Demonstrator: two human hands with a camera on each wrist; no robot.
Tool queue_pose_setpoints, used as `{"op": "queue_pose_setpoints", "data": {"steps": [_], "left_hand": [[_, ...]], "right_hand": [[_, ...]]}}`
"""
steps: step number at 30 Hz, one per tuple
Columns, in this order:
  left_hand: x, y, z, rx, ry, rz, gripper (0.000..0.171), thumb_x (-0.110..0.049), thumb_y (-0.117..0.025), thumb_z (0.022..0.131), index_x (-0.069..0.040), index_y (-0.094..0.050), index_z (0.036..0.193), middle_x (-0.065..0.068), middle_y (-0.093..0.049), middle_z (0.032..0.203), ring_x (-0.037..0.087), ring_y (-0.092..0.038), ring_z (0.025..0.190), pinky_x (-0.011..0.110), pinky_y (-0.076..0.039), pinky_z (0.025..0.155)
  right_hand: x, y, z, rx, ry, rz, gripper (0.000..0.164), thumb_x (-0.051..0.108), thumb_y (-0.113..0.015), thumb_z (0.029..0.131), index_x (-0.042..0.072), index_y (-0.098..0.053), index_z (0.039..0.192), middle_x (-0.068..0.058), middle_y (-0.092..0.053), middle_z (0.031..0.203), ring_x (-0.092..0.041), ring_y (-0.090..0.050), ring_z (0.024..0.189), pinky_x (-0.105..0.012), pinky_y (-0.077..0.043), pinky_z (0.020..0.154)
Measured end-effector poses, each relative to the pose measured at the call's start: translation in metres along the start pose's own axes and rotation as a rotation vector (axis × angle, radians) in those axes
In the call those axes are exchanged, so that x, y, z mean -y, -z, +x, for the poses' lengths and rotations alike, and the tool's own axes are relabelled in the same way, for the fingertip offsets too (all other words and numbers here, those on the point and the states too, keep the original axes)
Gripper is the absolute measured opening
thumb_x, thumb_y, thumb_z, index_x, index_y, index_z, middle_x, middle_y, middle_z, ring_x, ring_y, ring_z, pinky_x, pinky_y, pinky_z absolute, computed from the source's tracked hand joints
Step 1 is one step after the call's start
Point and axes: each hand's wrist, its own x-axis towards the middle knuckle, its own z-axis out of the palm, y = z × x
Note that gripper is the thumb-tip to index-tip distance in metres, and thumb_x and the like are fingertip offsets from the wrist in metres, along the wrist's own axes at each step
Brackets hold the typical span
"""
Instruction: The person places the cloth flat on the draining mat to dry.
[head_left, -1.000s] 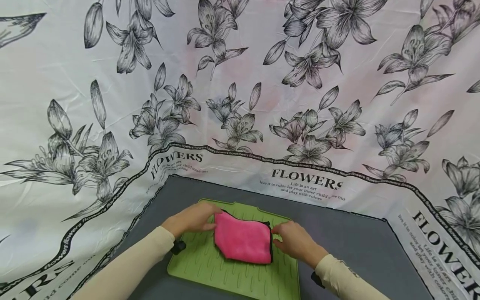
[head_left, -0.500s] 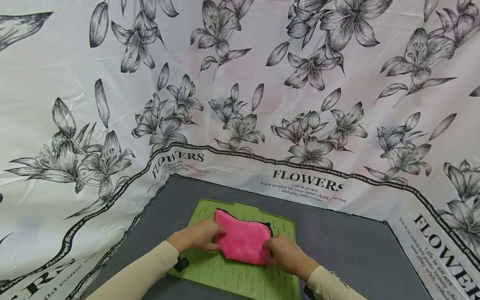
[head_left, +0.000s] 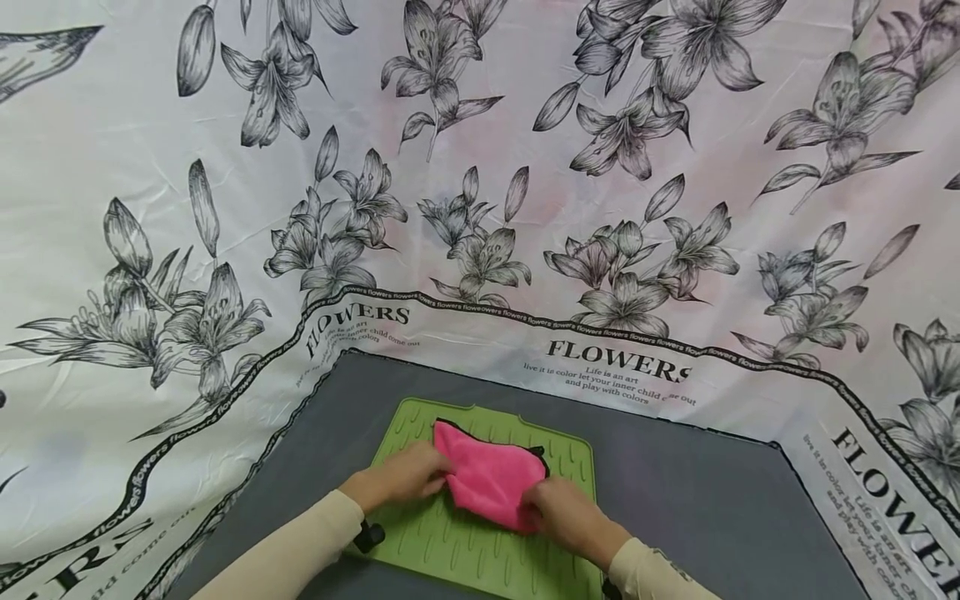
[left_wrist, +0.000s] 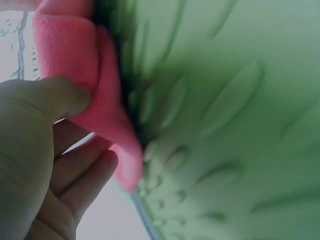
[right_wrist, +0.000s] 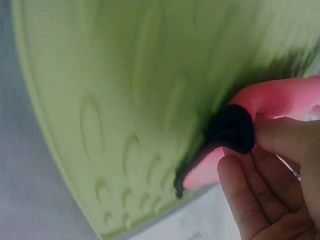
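A pink plush cloth (head_left: 491, 479) with dark edging lies over a green ridged mat (head_left: 442, 533), its sides lifted and bent. My left hand (head_left: 405, 475) pinches the cloth's left side; in the left wrist view the thumb presses a fold of the pink cloth (left_wrist: 70, 55) with the fingers beneath. At the right side my right hand (head_left: 566, 508) pinches the cloth between thumb and fingers. The right wrist view shows the cloth's black edging (right_wrist: 232, 130) curled up by the thumb, above the mat (right_wrist: 115, 100).
The mat lies on a dark grey tabletop (head_left: 697, 500). White fabric (head_left: 480, 125) printed with lilies and the word FLOWERS stands along the back and sides of the table. Dark wrist devices (head_left: 369, 536) sit below the sleeves.
Both hands have come inward and taken hold of the cloth's sides. The cloth, lying flatter before, is now bunched and lifted at its sides. The mat has hardly moved.
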Motion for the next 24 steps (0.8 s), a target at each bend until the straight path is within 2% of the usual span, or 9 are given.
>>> {"op": "queue_pose_setpoints", "data": {"steps": [3, 7, 12, 16, 20, 24], "left_hand": [[0.002, 0.013, -0.002, 0.003, -0.008, -0.012, 0.021, -0.007, -0.067, 0.093, -0.017, -0.064, 0.075, -0.014, -0.048, 0.065, -0.001, -0.033, 0.06, 0.015, -0.031, 0.057], [0.005, 0.036, -0.002, 0.011, 0.014, 0.005, 0.021, -0.013, -0.064, 0.097, -0.02, -0.063, 0.077, -0.014, -0.052, 0.068, -0.001, -0.036, 0.06, 0.017, -0.035, 0.059], [0.005, 0.07, 0.002, -0.05, 0.044, 0.024, 0.012, -0.017, -0.064, 0.098, -0.021, -0.073, 0.092, -0.013, -0.064, 0.077, -0.003, -0.044, 0.06, 0.017, -0.041, 0.058], [0.003, 0.092, 0.007, -0.102, 0.019, 0.051, 0.013, -0.015, -0.066, 0.096, -0.019, -0.077, 0.1, -0.01, -0.071, 0.083, -0.002, -0.054, 0.063, 0.018, -0.049, 0.061], [0.003, 0.099, 0.006, -0.111, 0.031, 0.082, 0.016, -0.014, -0.067, 0.096, -0.016, -0.077, 0.108, -0.005, -0.076, 0.1, 0.005, -0.069, 0.083, 0.025, -0.057, 0.074], [0.007, 0.095, -0.001, -0.061, 0.087, 0.1, 0.021, -0.017, -0.068, 0.095, -0.013, -0.075, 0.115, 0.0, -0.075, 0.111, 0.015, -0.072, 0.097, 0.032, -0.059, 0.081]], "right_hand": [[-0.001, 0.016, 0.0, 0.004, -0.01, 0.001, 0.026, -0.004, -0.067, 0.081, 0.021, -0.068, 0.073, 0.017, -0.056, 0.064, 0.003, -0.042, 0.056, -0.017, -0.039, 0.053], [-0.002, 0.042, 0.0, -0.026, -0.039, -0.034, 0.02, 0.001, -0.069, 0.087, 0.02, -0.074, 0.082, 0.014, -0.064, 0.07, 0.003, -0.051, 0.06, -0.019, -0.045, 0.055], [-0.001, 0.071, 0.005, -0.092, -0.037, -0.044, 0.015, 0.006, -0.073, 0.089, 0.019, -0.078, 0.091, 0.009, -0.073, 0.081, 0.002, -0.062, 0.07, -0.022, -0.052, 0.061], [-0.001, 0.085, 0.007, -0.141, -0.019, -0.059, 0.015, 0.007, -0.075, 0.088, 0.021, -0.078, 0.092, 0.01, -0.073, 0.084, 0.001, -0.064, 0.072, -0.022, -0.053, 0.062], [-0.006, 0.087, 0.004, -0.166, -0.035, -0.105, 0.013, 0.008, -0.076, 0.086, 0.019, -0.078, 0.091, 0.008, -0.073, 0.084, -0.003, -0.066, 0.074, -0.024, -0.055, 0.063], [-0.012, 0.078, -0.003, -0.139, -0.053, -0.131, 0.01, 0.008, -0.078, 0.084, 0.017, -0.077, 0.09, 0.005, -0.073, 0.087, -0.01, -0.069, 0.078, -0.029, -0.057, 0.066]]}}
